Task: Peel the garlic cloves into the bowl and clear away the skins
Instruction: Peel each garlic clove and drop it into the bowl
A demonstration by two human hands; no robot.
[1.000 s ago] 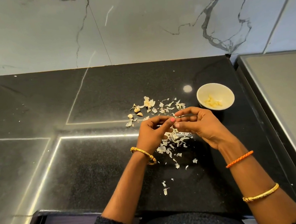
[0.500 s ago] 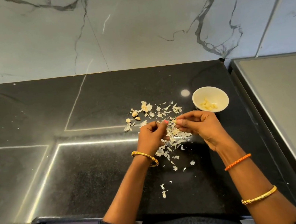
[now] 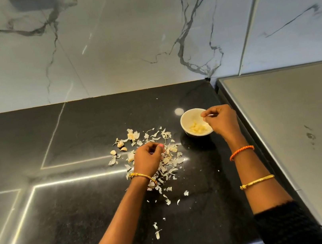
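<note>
While the black stone desk (image 3: 45,222) has plenty of bare room at the left of the frame, its right edge butts against a grey steel surface (image 3: 293,133); marble wall behind. The garlic skins (image 3: 168,162) litter the centre, unpeeled cloves (image 3: 120,144) at their upper left. The right hand (image 3: 221,122) hovers over the white bowl (image 3: 185,122) of peeled cloves (image 3: 197,128), fingers curled; whether its grip holds anything I can't tell. The left hand (image 3: 148,160) sits curled over the skins, same story.
</note>
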